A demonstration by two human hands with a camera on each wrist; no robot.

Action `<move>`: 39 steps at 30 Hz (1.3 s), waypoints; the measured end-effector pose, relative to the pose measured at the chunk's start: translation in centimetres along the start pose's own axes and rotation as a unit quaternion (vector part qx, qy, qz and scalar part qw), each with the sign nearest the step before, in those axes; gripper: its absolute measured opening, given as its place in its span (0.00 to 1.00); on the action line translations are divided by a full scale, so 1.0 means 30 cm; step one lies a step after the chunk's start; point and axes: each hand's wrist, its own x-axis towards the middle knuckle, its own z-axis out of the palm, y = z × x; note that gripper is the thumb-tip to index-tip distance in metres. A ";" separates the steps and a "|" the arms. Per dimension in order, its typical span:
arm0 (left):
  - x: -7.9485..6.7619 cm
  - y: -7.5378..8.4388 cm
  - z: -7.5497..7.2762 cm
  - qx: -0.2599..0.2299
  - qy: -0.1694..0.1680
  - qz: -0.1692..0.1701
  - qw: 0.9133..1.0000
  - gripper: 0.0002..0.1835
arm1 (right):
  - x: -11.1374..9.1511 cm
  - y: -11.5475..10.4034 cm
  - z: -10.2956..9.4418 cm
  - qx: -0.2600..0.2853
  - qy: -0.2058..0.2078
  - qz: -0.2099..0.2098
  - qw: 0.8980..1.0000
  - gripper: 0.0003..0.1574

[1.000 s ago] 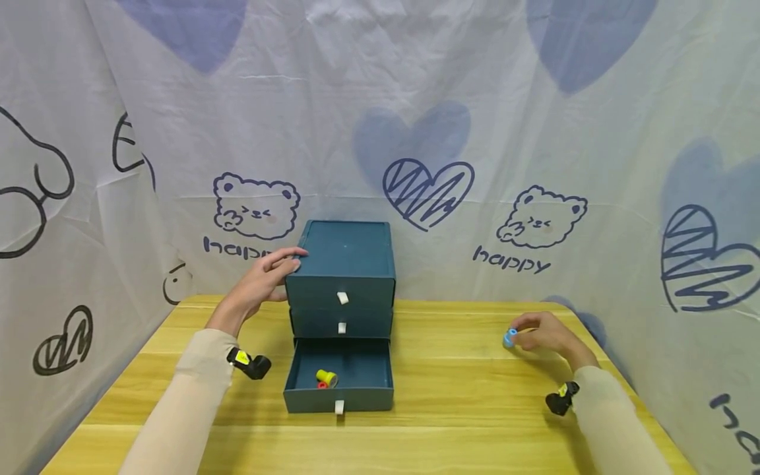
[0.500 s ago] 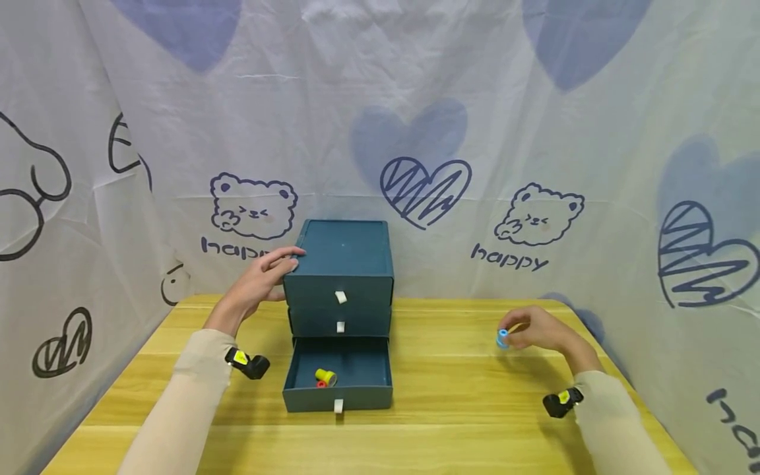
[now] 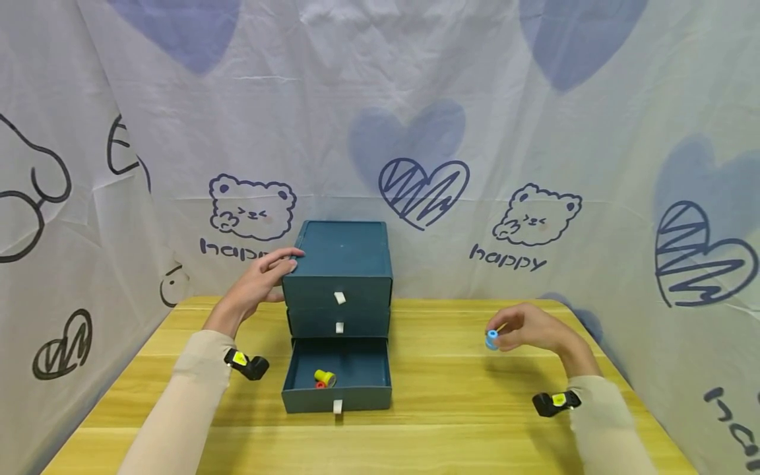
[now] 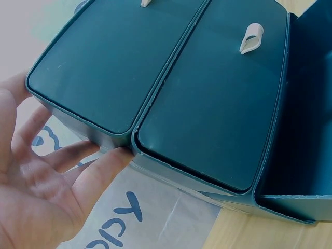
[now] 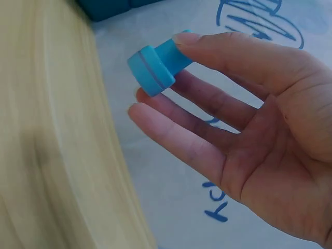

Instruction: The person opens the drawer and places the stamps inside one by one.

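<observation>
My right hand (image 3: pixel 528 328) pinches a small blue toy stamp (image 5: pixel 151 70) by its narrow handle, between thumb and fingers. It is held above the table on the right, its wide round end pointing away from the thumb in the right wrist view. My left hand (image 3: pixel 256 287) rests on the top left edge of a dark teal drawer cabinet (image 3: pixel 344 249); in the left wrist view its fingers are spread along the cabinet's side. The bottom drawer (image 3: pixel 359 361) is pulled out. Inside lie a yellow stamp (image 3: pixel 324 377) and a red piece (image 3: pixel 320 384), partly hidden.
The two upper drawers (image 3: pixel 323 323) are closed, each with a white pull tab. A wooden table (image 3: pixel 451 396) carries the cabinet. Behind and at both sides hangs a white printed cloth (image 3: pixel 332 132).
My right hand has lifted the blue stamp off the table and carried it left toward the cabinet. The left hand stays at the cabinet's edge.
</observation>
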 end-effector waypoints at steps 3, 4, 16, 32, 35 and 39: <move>0.000 -0.002 0.000 0.002 0.000 0.001 1.000 0.28 | 0.007 -0.025 0.013 -0.017 -0.005 -0.013 1.000 0.15; 0.000 -0.003 0.000 0.003 0.001 0.001 1.000 0.28 | 0.010 -0.033 0.018 -0.025 -0.005 -0.017 1.000 0.15; 0.001 -0.005 0.001 0.004 0.002 0.000 1.000 0.28 | 0.073 -0.092 0.098 -0.073 0.014 -0.051 0.996 0.13; 0.005 -0.005 0.004 0.002 0.007 -0.001 1.000 0.28 | 0.146 -0.172 0.198 -0.022 -0.035 -0.071 0.997 0.13; 0.006 -0.004 0.004 0.002 0.007 -0.002 1.000 0.28 | 0.160 -0.177 0.213 -0.026 -0.041 -0.084 0.995 0.12; 0.004 -0.003 0.002 0.004 0.007 -0.003 1.000 0.29 | 0.178 -0.188 0.234 -0.030 -0.051 -0.093 0.994 0.11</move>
